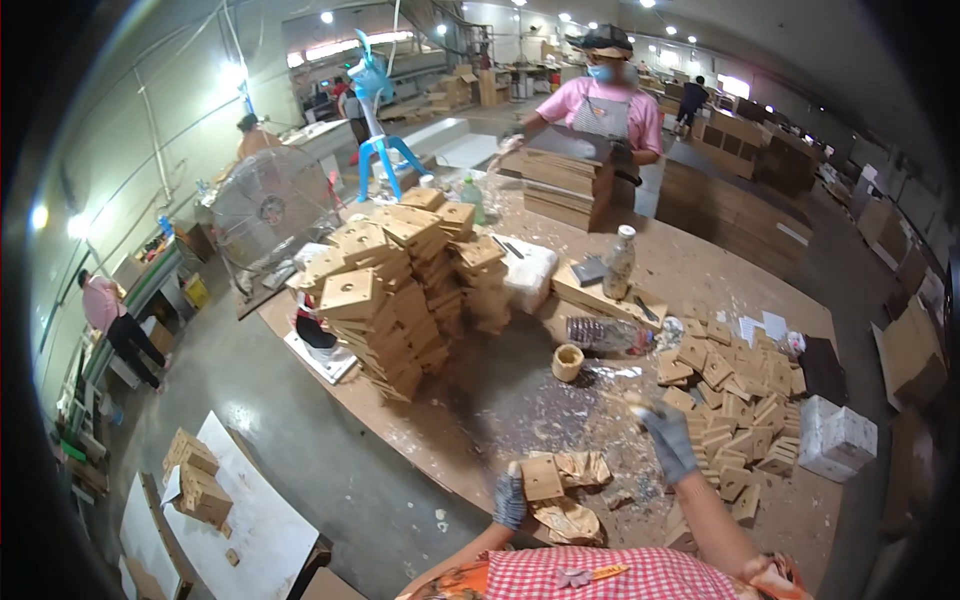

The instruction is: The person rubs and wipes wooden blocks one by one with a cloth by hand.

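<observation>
Cup (566, 370) far from left hand (509, 498), contents unclear; left hand holds block (543, 480), broad face up, long axis unclear; right hand (668, 440): cannot tell.

Matt cloth covers the left hand (509, 499) and the right hand (669, 440). The small block (543, 478) looks like smooth, matt wood, the brown paper (566, 522) is crumpled, and the desk (722, 284) is matt board roughened by spatters; the lying bottle (600, 335) is clear, glossy plastic, the apron (670, 572) checked cloth.

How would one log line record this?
Left fingers: against wooden block; right fingers: near block pile; plastic bottle: on its side
</observation>
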Available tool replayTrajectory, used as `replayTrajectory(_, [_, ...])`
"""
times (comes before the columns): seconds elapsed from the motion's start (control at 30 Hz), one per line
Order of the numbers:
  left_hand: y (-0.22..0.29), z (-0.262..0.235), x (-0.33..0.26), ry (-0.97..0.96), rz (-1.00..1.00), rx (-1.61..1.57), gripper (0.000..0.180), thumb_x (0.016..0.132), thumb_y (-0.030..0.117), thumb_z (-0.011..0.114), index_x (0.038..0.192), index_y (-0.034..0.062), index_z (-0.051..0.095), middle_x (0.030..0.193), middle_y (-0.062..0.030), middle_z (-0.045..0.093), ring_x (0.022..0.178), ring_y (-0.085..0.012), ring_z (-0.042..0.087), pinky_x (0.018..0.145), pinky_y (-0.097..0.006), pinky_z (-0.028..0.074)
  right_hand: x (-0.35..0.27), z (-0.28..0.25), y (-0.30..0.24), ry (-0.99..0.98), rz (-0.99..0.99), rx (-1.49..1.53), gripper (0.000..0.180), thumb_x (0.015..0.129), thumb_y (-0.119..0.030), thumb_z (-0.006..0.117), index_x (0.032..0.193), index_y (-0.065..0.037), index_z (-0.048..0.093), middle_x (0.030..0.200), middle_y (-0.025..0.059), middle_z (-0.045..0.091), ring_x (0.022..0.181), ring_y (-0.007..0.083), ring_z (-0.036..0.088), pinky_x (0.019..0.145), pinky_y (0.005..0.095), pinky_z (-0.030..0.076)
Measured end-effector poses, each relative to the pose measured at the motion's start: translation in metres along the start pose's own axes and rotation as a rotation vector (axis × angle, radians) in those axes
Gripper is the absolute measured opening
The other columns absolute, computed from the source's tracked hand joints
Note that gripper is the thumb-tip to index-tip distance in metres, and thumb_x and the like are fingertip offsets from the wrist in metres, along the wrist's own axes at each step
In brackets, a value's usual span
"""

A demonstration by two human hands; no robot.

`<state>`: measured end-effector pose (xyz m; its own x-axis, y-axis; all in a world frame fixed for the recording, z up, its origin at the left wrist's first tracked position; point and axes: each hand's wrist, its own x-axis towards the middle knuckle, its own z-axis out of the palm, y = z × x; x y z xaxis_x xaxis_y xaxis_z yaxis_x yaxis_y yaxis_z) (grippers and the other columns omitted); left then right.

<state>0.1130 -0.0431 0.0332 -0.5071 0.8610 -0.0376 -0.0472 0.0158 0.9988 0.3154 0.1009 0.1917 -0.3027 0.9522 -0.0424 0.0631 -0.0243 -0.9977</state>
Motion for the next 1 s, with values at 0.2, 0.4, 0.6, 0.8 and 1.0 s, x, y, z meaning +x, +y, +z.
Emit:
replayTrajectory(0.2, [-0.013, 0.0, 0.003, 0.015, -0.028, 0.087, 0.059, 0.095, 0.047, 0.027, 0.088, -0.0021, 0.06, 0.073, -0.0111, 0.062, 0.067, -0.0186, 0.056, 0.061, -0.035, 0.046, 0.118, 0.025, 0.053, 0.04, -0.178, -0.375, 0.025, 0.08, -0.019, 0.061, 0.1, -0.005, 0.066, 0.087, 0.0094, 0.066, 0.081, 0.018, 0.06, 0.071, 0.0297, 0.046])
replayTrajectory(0.4, [-0.047, -0.002, 0.002, 0.056, -0.011, 0.181, 0.058, 0.095, 0.045, 0.028, 0.076, -0.0023, 0.056, 0.06, -0.0194, 0.051, 0.055, -0.0285, 0.049, 0.054, -0.043, 0.039, 0.187, 0.061, 0.112, -0.007, -0.252, -0.837, 0.028, 0.077, -0.03, 0.06, 0.095, -0.009, 0.067, 0.093, 0.0174, 0.063, 0.087, 0.0312, 0.061, 0.077, 0.0385, 0.047])
replayTrajectory(0.6, [-0.063, -0.011, -0.002, 0.063, -0.029, 0.298, 0.057, 0.095, 0.044, 0.029, 0.075, -0.0022, 0.056, 0.063, -0.0225, 0.053, 0.057, -0.0337, 0.051, 0.054, -0.044, 0.038, 0.178, 0.092, 0.091, 0.006, -0.211, -1.131, 0.024, 0.077, -0.031, 0.056, 0.089, -0.015, 0.069, 0.097, 0.0156, 0.062, 0.089, 0.0306, 0.06, 0.079, 0.0399, 0.047])
replayTrajectory(0.8, [-0.017, 0.002, 0.002, 0.034, -0.036, 0.217, 0.057, 0.095, 0.044, 0.028, 0.083, -0.0017, 0.059, 0.069, -0.0195, 0.06, 0.062, -0.0296, 0.058, 0.058, -0.041, 0.043, 0.189, 0.084, 0.102, -0.018, -0.262, -1.189, 0.027, 0.078, -0.033, 0.056, 0.092, -0.014, 0.067, 0.098, 0.0149, 0.06, 0.087, 0.0296, 0.06, 0.078, 0.0401, 0.047])
replayTrajectory(1.0, [-0.021, -0.001, 0.001, 0.02, -0.054, 0.193, 0.058, 0.095, 0.045, 0.027, 0.089, -0.0017, 0.061, 0.073, -0.0144, 0.064, 0.065, -0.0238, 0.062, 0.06, -0.036, 0.048, 0.158, 0.081, 0.08, -0.073, -0.215, -1.177, 0.039, 0.077, -0.031, 0.057, 0.109, -0.009, 0.058, 0.102, 0.0205, 0.056, 0.093, 0.0332, 0.056, 0.083, 0.0421, 0.044])
